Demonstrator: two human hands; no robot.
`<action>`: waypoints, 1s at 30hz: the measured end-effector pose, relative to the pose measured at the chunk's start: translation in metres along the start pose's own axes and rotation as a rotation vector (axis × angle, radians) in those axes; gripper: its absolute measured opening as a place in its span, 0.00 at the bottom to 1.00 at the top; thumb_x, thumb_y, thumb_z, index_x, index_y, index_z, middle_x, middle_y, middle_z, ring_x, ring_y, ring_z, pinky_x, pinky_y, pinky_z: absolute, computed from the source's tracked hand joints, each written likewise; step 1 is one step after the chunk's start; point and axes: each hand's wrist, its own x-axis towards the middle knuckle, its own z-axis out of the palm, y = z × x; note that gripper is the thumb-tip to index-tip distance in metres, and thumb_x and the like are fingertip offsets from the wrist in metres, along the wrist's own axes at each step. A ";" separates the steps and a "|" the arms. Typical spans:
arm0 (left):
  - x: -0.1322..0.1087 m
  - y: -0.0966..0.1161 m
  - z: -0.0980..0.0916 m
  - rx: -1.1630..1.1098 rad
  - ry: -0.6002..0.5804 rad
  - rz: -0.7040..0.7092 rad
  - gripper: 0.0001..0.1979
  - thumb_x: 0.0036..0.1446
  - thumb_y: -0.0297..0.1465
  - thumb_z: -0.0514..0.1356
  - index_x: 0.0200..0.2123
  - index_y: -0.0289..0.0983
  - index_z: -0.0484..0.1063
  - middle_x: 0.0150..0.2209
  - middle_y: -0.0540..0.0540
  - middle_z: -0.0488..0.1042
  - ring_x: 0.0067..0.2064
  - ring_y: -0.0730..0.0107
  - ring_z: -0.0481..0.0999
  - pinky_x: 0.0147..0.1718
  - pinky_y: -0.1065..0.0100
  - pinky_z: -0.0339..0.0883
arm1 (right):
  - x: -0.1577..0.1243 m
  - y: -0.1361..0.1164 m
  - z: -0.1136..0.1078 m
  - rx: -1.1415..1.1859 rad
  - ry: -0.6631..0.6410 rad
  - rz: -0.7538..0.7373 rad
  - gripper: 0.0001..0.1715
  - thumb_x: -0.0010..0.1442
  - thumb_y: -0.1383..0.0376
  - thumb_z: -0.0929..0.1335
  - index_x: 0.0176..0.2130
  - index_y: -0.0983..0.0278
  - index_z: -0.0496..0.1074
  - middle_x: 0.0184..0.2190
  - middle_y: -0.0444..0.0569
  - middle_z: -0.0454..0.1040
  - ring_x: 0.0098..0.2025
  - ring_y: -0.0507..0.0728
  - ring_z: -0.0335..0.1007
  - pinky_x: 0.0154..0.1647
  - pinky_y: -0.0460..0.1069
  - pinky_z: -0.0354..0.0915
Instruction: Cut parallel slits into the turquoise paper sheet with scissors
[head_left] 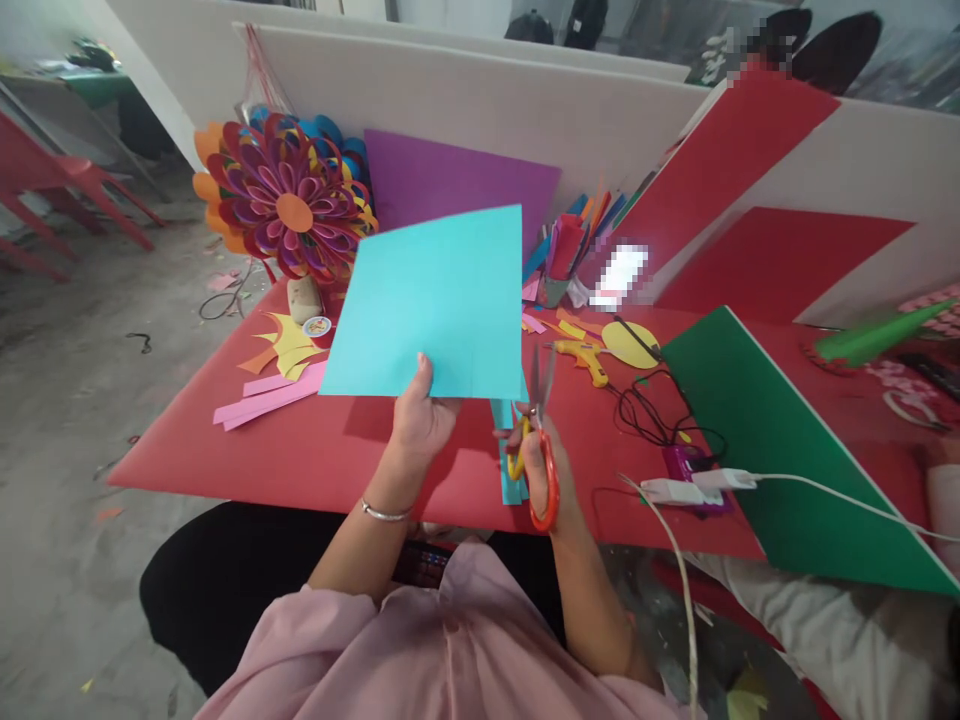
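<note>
The left hand point(424, 425) clamps the near edge of a turquoise sheet point(442, 300), thumb pressed flat on the upper face and fingers underneath. This pinch apparently serves to keep the sheet steady and raised above the red table point(300, 470). The right hand point(556, 490) grips the scissors point(537, 412) by their handle loops, the fingers wrapped about them; the blades stand parted and point away from the body, beside the sheet's near right corner. Whether they touch the sheet cannot be determined. This attitude presumably keeps the cutting edges clear of the left hand.

Turquoise strips point(511, 490) lie below the right hand. Pink strips point(270, 398) and yellow scraps point(292, 345) lie to the left, probably put aside to free the working area. To the right, a yellow glue gun point(581, 355) rests near a yellow disc point(632, 343), likely within easy reach.

At the rear, a looped paper flower point(295, 212) and a purple board point(465, 175) stand before the white partition point(450, 85), which seemingly supports the board.
</note>
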 end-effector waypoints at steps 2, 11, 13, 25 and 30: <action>0.005 0.002 0.008 0.005 -0.028 0.036 0.21 0.76 0.35 0.55 0.67 0.36 0.72 0.64 0.38 0.79 0.73 0.53 0.68 0.71 0.51 0.65 | -0.010 0.004 0.003 -0.006 -0.073 0.041 0.37 0.71 0.36 0.64 0.64 0.56 0.68 0.37 0.48 0.74 0.41 0.60 0.80 0.36 0.51 0.76; 0.010 0.010 0.018 0.027 -0.036 0.147 0.24 0.76 0.40 0.55 0.68 0.38 0.70 0.66 0.36 0.76 0.73 0.50 0.68 0.69 0.48 0.67 | -0.004 0.003 0.021 -0.117 -0.178 -0.090 0.39 0.73 0.37 0.62 0.68 0.58 0.67 0.40 0.49 0.76 0.38 0.58 0.79 0.45 0.53 0.78; 0.008 0.013 0.015 0.026 -0.068 0.163 0.25 0.76 0.42 0.54 0.69 0.39 0.70 0.67 0.36 0.76 0.72 0.50 0.69 0.69 0.48 0.67 | -0.004 0.000 0.024 -0.121 -0.178 -0.107 0.40 0.72 0.37 0.62 0.68 0.59 0.68 0.39 0.49 0.76 0.34 0.57 0.77 0.40 0.52 0.78; -0.010 0.014 0.014 0.075 -0.137 0.166 0.27 0.74 0.46 0.56 0.68 0.40 0.72 0.68 0.36 0.75 0.74 0.49 0.66 0.69 0.50 0.66 | -0.001 -0.020 0.034 -0.190 -0.181 -0.187 0.39 0.73 0.37 0.62 0.68 0.59 0.71 0.42 0.52 0.81 0.45 0.62 0.84 0.45 0.54 0.80; -0.011 0.017 0.011 0.062 -0.153 0.148 0.28 0.74 0.46 0.56 0.70 0.41 0.69 0.66 0.37 0.76 0.74 0.48 0.66 0.70 0.48 0.65 | 0.001 -0.027 0.035 -0.192 -0.198 -0.205 0.35 0.74 0.40 0.62 0.64 0.59 0.73 0.44 0.53 0.82 0.48 0.63 0.85 0.47 0.54 0.80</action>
